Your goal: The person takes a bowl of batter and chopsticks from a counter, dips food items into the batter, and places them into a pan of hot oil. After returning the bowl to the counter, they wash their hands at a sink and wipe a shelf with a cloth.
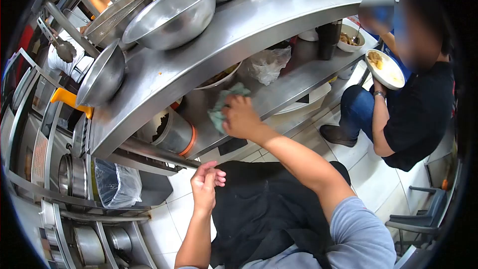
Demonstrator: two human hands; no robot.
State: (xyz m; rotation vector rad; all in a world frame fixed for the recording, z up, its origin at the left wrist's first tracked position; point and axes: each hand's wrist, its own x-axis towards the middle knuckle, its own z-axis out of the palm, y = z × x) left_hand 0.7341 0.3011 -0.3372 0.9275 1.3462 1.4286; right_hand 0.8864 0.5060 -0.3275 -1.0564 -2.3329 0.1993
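My right hand point(243, 118) presses a green cloth point(219, 107) onto the lower steel shelf point(269, 89), its fingers bent over the fabric. My left hand point(206, 184) is raised in front of the black apron, fingers curled, below the shelf's front edge; whether anything lies inside them is hidden. Left of the cloth stands a clear container with an orange rim point(174, 132). Behind the cloth are a partly hidden bowl of food point(219, 78) and a crumpled plastic bag point(269, 65).
Steel bowls point(174, 17) and a strainer point(119, 15) sit on the upper counter point(294, 5). At right, a person point(413, 104) holds a plate of food point(385, 69), near a food bowl point(350, 39). An orange handle point(69, 100) juts out at left; a grey chair point(418, 216) stands lower right.
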